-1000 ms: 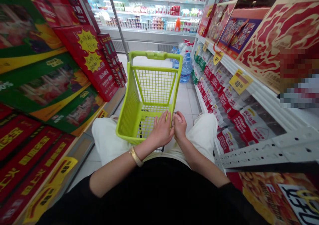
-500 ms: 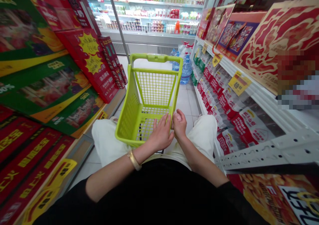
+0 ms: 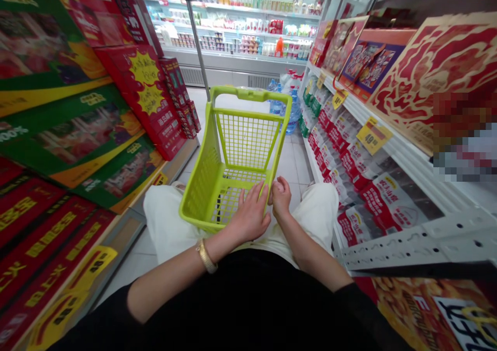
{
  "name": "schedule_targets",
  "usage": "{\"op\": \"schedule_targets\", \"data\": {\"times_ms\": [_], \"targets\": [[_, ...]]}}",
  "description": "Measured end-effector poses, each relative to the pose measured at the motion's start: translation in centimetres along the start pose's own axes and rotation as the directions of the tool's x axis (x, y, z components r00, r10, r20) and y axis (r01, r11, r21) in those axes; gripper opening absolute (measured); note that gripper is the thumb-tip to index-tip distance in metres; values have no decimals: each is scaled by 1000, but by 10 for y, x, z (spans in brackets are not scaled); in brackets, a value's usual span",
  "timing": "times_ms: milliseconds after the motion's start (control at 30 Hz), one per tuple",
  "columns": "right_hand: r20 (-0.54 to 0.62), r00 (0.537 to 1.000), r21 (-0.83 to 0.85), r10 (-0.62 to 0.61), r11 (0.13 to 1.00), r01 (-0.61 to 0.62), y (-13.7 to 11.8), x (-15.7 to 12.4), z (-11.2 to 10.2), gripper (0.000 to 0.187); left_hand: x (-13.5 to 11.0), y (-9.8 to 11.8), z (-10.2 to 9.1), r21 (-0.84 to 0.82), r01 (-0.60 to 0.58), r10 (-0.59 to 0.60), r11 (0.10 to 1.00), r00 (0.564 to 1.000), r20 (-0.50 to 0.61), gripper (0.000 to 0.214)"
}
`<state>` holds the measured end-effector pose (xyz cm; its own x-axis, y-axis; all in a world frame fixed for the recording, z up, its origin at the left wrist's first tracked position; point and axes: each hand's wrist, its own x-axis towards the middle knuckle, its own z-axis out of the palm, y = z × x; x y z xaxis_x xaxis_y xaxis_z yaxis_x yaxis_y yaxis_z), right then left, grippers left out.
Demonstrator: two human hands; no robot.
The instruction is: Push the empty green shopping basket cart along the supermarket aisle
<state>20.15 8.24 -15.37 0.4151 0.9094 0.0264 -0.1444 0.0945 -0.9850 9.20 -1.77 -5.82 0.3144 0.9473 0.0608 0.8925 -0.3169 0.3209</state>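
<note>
A lime-green plastic shopping basket point(image 3: 202, 175) stands tilted on the floor between my knees in a shop aisle. It is empty. My left hand point(image 3: 250, 214) lies on the basket's near rim, fingers stretched over the edge, a gold bracelet on the wrist. My right hand point(image 3: 280, 196) is closed into a loose fist at the basket's near right corner, touching the left hand. What the fist holds, if anything, is hidden. A metal pull rod point(image 3: 198, 43) rises from the basket's far side.
Stacked red and green gift boxes point(image 3: 77, 133) line the left side. On the right, a shelf point(image 3: 392, 144) carries red-and-white bags below and red boxes above, with yellow price tags. Water bottles point(image 3: 289, 110) stand on the floor ahead; a chilled cabinet point(image 3: 240, 35) closes the aisle.
The view has drifted slightly, so the basket sits a little lower and to the right. My left hand's fingers reach a bit further over the rim. Both hands stay at the rim.
</note>
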Motion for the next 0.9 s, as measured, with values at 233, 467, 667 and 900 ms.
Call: {"op": "schedule_targets", "data": {"times_ms": [233, 467, 667, 900], "targets": [[-42, 970, 126, -241, 961, 245, -34, 12, 11, 52, -2, -3, 3, 7, -14, 14, 1000, 999, -33, 77], [-43, 998, 111, -38, 993, 43, -4, 11, 6, 58, -4, -6, 5, -17, -44, 43, 999, 998, -45, 76], [-64, 995, 123, -81, 988, 89, -13, 12, 5, 56, -7, -5, 0, -32, -28, 27, 999, 999, -18, 76], [-57, 956, 140, -288, 946, 293, -43, 24, 8, 55, -12, -7, -5, -105, -76, 77, 992, 997, 5, 82]]}}
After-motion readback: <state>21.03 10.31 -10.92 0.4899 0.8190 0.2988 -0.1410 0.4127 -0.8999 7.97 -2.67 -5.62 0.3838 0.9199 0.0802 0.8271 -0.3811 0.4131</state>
